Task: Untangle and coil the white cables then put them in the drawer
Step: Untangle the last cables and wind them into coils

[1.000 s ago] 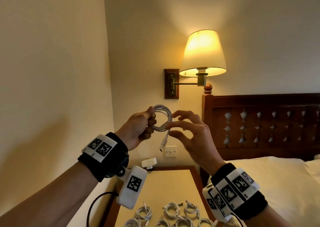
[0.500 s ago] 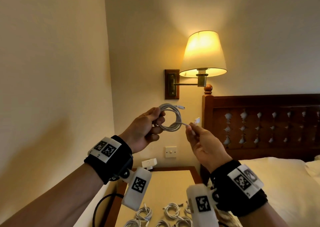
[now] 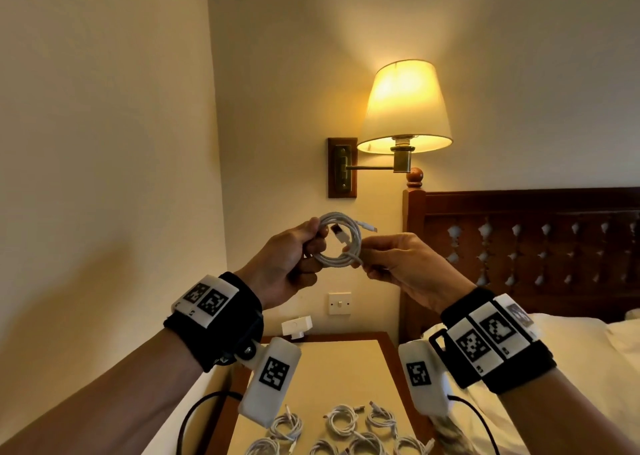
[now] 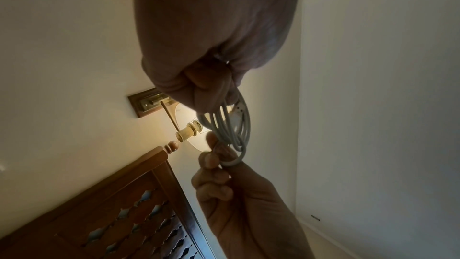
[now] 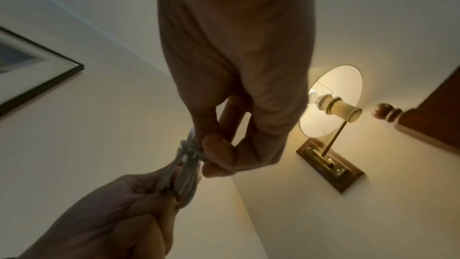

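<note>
The white cable (image 3: 341, 243), wound into a small ring of several turns, is held up at chest height in front of the wall, well above the desk (image 3: 343, 378). The left hand (image 3: 287, 264) grips the ring's left side, fingers curled round the bundled strands, apparently to keep the turns from springing apart. The right hand (image 3: 398, 264) pinches the ring's lower right edge between thumb and fingertips, where one strand seems to wrap across the others; this looks like the tail being tucked to lock the coil. One plug (image 3: 339, 234) lies inside the ring and the other end (image 3: 369, 227) sticks out at the upper right. Below, on the desk, other coiled cables (image 3: 343, 420) lie side by side, seemingly staged before going into the drawer, which is not in view. A lit wall lamp (image 3: 405, 108) and a wooden headboard (image 3: 519, 232) stand behind, with the bed (image 3: 571, 368) to the right.
</note>
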